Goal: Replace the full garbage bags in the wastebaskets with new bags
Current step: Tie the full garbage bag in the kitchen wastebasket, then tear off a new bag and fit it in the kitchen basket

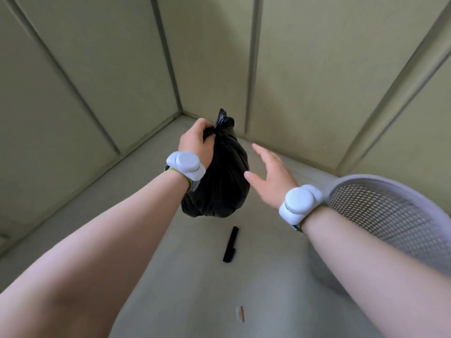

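Both forearms are reaching forward over the floor [146,191], the left hand [195,142] gripping the tied black garbage bag [224,176] by its neck in mid-air while the right hand [271,176] is hovering just beside it, fingers spread, near the white mesh wastebasket [390,215]

A pale grey floor [195,289] is filling the lower part of the view and is running toward a corner at 12 o'clock. Greenish wall panels [85,57] are standing around it, from 9 o'clock to 3 o'clock, and narrow vertical strips [169,57] are dividing them. A small orange and white scrap [240,313] is lying on the floor at 6 o'clock, well apart from the walls.
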Available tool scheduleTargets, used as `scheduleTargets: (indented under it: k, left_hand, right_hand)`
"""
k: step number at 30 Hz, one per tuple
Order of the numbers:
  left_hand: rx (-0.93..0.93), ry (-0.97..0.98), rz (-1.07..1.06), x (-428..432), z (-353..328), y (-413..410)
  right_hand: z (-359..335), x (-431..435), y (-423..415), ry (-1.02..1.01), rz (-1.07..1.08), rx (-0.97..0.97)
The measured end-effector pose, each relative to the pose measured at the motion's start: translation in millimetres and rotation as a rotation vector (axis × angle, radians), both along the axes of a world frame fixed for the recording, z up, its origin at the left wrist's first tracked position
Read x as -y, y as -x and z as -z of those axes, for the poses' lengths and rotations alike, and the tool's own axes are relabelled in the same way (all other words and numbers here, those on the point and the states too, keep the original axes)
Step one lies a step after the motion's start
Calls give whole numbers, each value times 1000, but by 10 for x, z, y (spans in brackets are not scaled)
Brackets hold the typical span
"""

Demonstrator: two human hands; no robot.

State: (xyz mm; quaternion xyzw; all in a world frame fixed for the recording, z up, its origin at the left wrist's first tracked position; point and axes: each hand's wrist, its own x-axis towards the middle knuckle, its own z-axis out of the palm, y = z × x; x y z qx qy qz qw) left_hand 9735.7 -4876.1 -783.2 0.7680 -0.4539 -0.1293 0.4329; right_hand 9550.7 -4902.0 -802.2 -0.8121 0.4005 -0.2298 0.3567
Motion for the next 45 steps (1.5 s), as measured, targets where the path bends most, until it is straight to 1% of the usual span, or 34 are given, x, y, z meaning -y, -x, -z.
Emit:
scheduleTargets:
  k: [4, 6, 8, 9, 11, 12, 15, 17, 19, 20, 21, 23, 26, 28, 29, 31, 35, 37, 40, 41, 42, 45]
  left_hand:
    - [-90, -86, -113, -204, 549, -317]
    - [-121, -188, -139, -326, 906, -449]
    - [-108, -235, -132, -427, 1157, -494]
    - [-93, -226, -126, -464, 1228, -507]
    - [-36, -139, -109, -507, 1228, -490]
    - [22, -91, -94, -518, 1211, -468]
    - [286, 26, -45, -608, 1195, -387]
    - [396, 102, 12, -658, 1252, -286]
    - [449, 196, 117, -725, 1375, -132]
    - [444, 230, 176, -744, 1451, -63]
    - [410, 224, 242, -781, 1606, 43]
    - [325, 115, 330, -854, 1867, 185]
    - [84, -233, 355, -880, 2186, 293]
    - [0, -471, 315, -841, 2349, 337]
    - [-8, -564, 294, -820, 2416, 354]
    - [27, -683, 289, -741, 2519, 384]
    - [126, -887, 363, -604, 2660, 431]
    - [151, -951, 396, -580, 2696, 483]
    - [104, -992, 389, -575, 2693, 538]
    - [34, -969, 363, -571, 2650, 549]
    - [-97, -882, 327, -562, 2632, 553]
    - [-888, -446, 125, -542, 2308, 620]
  right_hand:
    - [493, -146, -297, -95, -40, -96]
    - [754, -224, -423, -131, -67, -136]
    - [922, -274, -466, -149, -83, -156]
    - [1005, -281, -485, -161, -83, -163]
    - [1121, -294, -483, -175, -73, -165]
    - [1160, -294, -476, -176, -72, -170]
    - [1261, -314, -465, -180, -59, -187]
    - [1316, -304, -425, -199, -45, -194]
    - [1364, -316, -372, -202, -34, -203]
    - [1386, -309, -353, -199, -22, -208]
    - [1450, -329, -285, -207, -8, -221]
    - [1531, -355, -205, -208, -5, -226]
    - [1633, -398, -79, -235, -4, -263]
    - [1713, -427, 4, -260, 0, -293]
    - [1755, -453, 40, -271, 0, -310]
    - [1831, -494, 119, -304, 19, -338]
    - [1883, -552, 206, -363, 43, -354]
    - [1892, -567, 236, -377, 55, -349]
    - [1867, -578, 260, -417, 87, -330]
    - [1859, -582, 261, -431, 97, -322]
    - [1841, -584, 253, -447, 114, -316]
    - [1736, -550, 208, -492, 221, -231]
